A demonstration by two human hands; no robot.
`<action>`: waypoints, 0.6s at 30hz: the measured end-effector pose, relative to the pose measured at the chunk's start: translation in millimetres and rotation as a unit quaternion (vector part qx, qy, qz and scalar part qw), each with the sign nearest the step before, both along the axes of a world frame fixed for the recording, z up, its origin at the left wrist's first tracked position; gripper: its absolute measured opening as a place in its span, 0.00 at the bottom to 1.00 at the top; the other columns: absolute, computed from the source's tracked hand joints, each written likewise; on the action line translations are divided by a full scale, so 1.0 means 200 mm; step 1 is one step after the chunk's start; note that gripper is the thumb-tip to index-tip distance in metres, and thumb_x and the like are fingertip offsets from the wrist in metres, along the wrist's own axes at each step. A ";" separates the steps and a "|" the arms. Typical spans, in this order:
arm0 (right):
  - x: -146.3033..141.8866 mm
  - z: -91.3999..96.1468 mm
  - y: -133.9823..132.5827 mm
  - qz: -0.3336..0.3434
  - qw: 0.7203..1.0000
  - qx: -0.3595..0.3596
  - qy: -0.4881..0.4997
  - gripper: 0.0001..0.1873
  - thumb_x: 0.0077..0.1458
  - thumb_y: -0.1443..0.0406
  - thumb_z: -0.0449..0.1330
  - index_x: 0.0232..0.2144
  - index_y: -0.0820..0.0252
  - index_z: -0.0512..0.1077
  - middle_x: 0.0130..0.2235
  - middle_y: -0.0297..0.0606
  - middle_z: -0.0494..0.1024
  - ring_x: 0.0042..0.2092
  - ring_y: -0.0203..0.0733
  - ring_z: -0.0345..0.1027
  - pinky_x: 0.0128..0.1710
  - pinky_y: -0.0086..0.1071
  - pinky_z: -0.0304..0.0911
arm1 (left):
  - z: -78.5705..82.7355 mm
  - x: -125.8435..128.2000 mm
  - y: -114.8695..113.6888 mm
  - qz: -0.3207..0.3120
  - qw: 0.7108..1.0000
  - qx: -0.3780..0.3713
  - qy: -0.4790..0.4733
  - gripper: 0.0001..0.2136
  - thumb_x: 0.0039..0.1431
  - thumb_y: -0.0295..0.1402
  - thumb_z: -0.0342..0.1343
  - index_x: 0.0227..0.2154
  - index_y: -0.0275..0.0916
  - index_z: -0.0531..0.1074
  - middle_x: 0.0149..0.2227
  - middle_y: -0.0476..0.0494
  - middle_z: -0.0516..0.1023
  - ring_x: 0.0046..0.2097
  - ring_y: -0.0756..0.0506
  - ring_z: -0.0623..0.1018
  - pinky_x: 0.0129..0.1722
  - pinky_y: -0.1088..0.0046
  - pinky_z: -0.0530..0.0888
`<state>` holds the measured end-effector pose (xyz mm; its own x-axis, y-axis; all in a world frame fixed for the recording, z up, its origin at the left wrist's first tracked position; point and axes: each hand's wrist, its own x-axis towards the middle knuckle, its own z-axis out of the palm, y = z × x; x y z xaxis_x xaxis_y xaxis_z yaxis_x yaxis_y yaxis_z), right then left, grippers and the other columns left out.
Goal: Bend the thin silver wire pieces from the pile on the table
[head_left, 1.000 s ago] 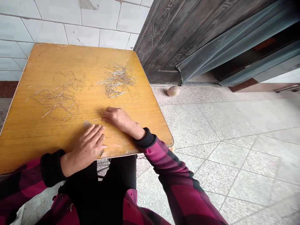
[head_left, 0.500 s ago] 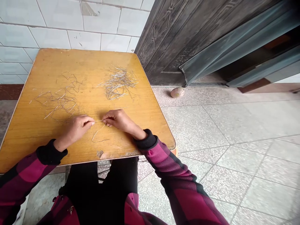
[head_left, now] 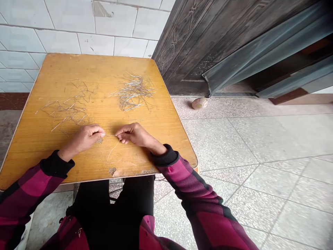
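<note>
Between my two hands a thin wire [head_left: 112, 151] is held just above the wooden table [head_left: 85, 166]. My left hand [head_left: 87, 137] pinches one end between thumb and fingertips. A short stretch runs across to my right hand [head_left: 135, 134], whose thumb and finger are also closed on the wire. From the right fingertips a loose length hangs down in a slight curve. Beyond my left hand lies a loose scatter of bent wires [head_left: 69, 113]. Farther back, past my right hand, is a denser pile of wires [head_left: 135, 92].
A single short wire [head_left: 137, 119] lies in front of the dense pile. The table's front edge is chipped near a worn patch [head_left: 112, 171]. White tiled wall [head_left: 114, 21] stands behind, a dark carved door [head_left: 187, 52] to the right, and a ball [head_left: 199, 103] on the floor.
My hands have drawn slightly apart, so a longer stretch of wire shows between them. The hanging length has straightened. The view has shifted a little.
</note>
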<state>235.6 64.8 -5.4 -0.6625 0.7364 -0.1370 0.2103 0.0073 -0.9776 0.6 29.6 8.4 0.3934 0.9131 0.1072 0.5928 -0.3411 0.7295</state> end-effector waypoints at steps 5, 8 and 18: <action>0.01 0.00 0.02 -0.026 0.999 0.015 -0.027 0.08 0.51 0.64 0.60 0.31 0.65 0.75 0.25 0.33 0.75 0.25 0.30 0.69 0.26 0.25 0.68 | 0.00 -0.05 0.03 0.036 0.999 0.033 -0.004 0.10 0.58 0.34 0.52 0.25 0.37 0.71 0.25 0.49 0.74 0.29 0.49 0.73 0.31 0.73 0.68; 0.02 0.00 0.03 -0.067 0.995 0.037 -0.067 0.07 0.51 0.66 0.59 0.29 0.65 0.74 0.23 0.33 0.74 0.24 0.31 0.69 0.26 0.26 0.67 | 0.00 -0.07 0.03 0.089 0.992 0.094 0.001 0.09 0.58 0.33 0.52 0.25 0.37 0.71 0.26 0.48 0.75 0.29 0.48 0.74 0.31 0.71 0.69; 0.01 0.03 0.03 -0.070 0.948 0.259 -0.169 0.08 0.53 0.69 0.57 0.29 0.64 0.77 0.22 0.30 0.72 0.25 0.29 0.62 0.29 0.26 0.56 | -0.07 0.16 -0.18 -0.077 0.933 0.262 0.233 0.23 0.64 0.36 0.51 0.58 0.28 0.61 0.63 0.28 0.61 0.65 0.35 0.59 0.63 0.50 0.57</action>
